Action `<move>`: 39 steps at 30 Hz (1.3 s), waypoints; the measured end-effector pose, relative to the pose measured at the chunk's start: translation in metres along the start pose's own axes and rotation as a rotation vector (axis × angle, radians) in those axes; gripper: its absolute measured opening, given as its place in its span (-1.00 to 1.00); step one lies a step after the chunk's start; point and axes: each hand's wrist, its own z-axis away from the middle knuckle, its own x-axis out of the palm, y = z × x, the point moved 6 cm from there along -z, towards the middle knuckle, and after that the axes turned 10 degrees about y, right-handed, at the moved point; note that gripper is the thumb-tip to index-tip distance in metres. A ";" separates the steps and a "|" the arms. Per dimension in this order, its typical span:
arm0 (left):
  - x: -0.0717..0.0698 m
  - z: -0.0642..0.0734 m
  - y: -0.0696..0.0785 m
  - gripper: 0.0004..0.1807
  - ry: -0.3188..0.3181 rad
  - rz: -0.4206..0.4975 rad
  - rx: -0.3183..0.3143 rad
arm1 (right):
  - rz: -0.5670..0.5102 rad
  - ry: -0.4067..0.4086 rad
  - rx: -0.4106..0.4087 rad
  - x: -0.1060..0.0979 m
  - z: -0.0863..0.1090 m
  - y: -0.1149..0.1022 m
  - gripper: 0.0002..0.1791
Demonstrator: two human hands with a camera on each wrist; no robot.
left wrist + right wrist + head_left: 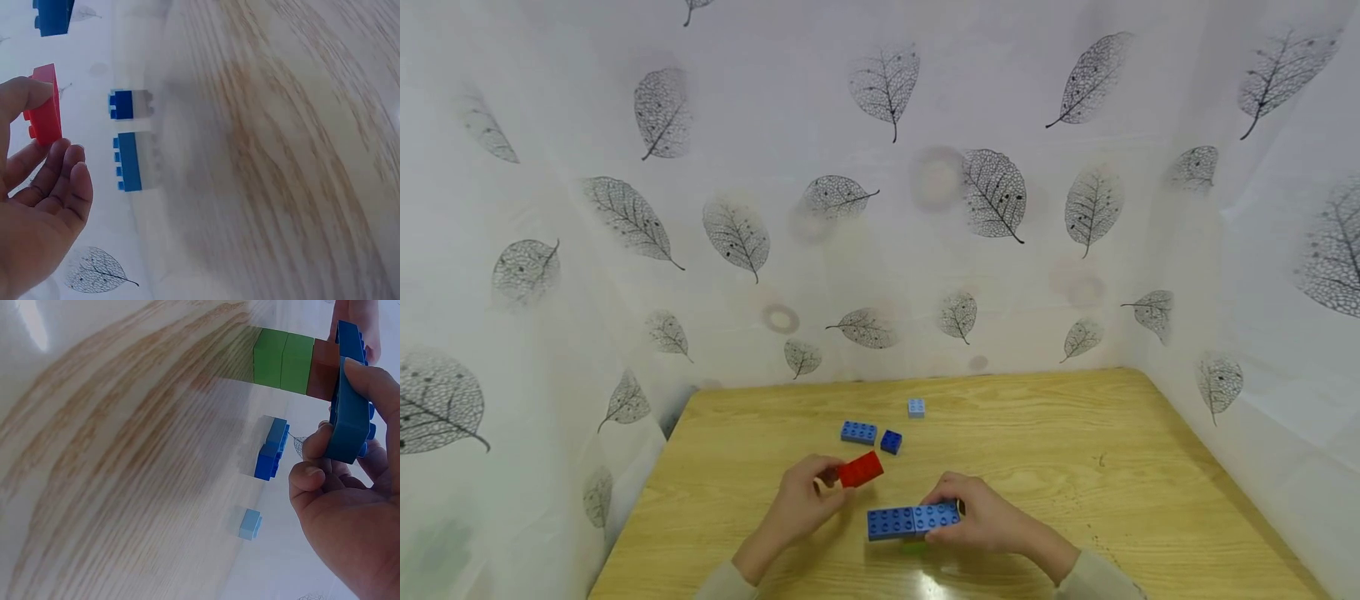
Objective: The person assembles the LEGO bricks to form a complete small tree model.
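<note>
Between thumb and fingers, my left hand [797, 504] holds a red toy brick [861, 470] up off the table, left of a small stack. The stack has two green bricks [283, 359] at the bottom and a brown brick [324, 370] on them. Two long blue bricks lie end to end across the top, the left one [891, 522] and the right one [942, 516]. My right hand [988, 517] pinches that right blue brick, thumb on the near side and fingers on the far side. From the head view, the blue bricks hide most of the stack below.
Behind the hands on the wooden table [1037, 433] lie a long blue brick [858, 432], a small dark blue brick [891, 442] close beside it, and a pale blue brick [917, 407] farther back. A white leaf-print curtain [887, 250] surrounds the table's back and sides.
</note>
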 end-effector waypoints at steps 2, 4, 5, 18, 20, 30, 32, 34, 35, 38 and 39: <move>0.000 0.000 0.006 -0.66 -0.010 0.004 0.012 | 0.001 0.002 0.001 0.000 0.000 0.000 -0.70; 0.000 0.000 0.013 -0.66 -0.018 0.006 0.032 | 0.004 0.003 -0.002 0.000 -0.001 0.000 -0.70; 0.000 0.001 0.016 -0.66 -0.023 0.010 0.040 | 0.005 0.004 -0.003 0.000 -0.001 0.000 -0.70; 0.009 0.007 0.045 -0.71 -0.105 0.070 0.115 | -0.013 0.004 -0.008 -0.001 -0.001 0.001 -0.70; 0.011 0.008 0.048 -0.71 -0.117 0.084 0.127 | -0.011 0.003 -0.004 -0.001 -0.001 0.001 -0.71; 0.019 0.014 0.059 -0.69 -0.174 0.100 0.131 | -0.008 0.001 -0.024 0.000 0.000 0.001 -0.69; 0.022 0.014 0.059 -0.69 -0.190 0.098 0.127 | -0.012 0.003 -0.025 0.000 0.000 0.001 -0.69; 0.024 0.015 0.059 -0.68 -0.207 0.090 0.132 | -0.016 0.005 -0.022 0.000 0.000 0.001 -0.69; 0.025 0.015 0.059 -0.69 -0.216 0.087 0.136 | -0.017 0.006 -0.021 0.000 0.000 0.001 -0.69; 0.027 0.016 0.059 -0.69 -0.240 0.085 0.143 | -0.022 0.007 -0.019 -0.001 0.000 0.001 -0.70; 0.028 0.017 0.059 -0.70 -0.246 0.083 0.148 | -0.023 0.007 -0.019 -0.001 0.000 0.001 -0.70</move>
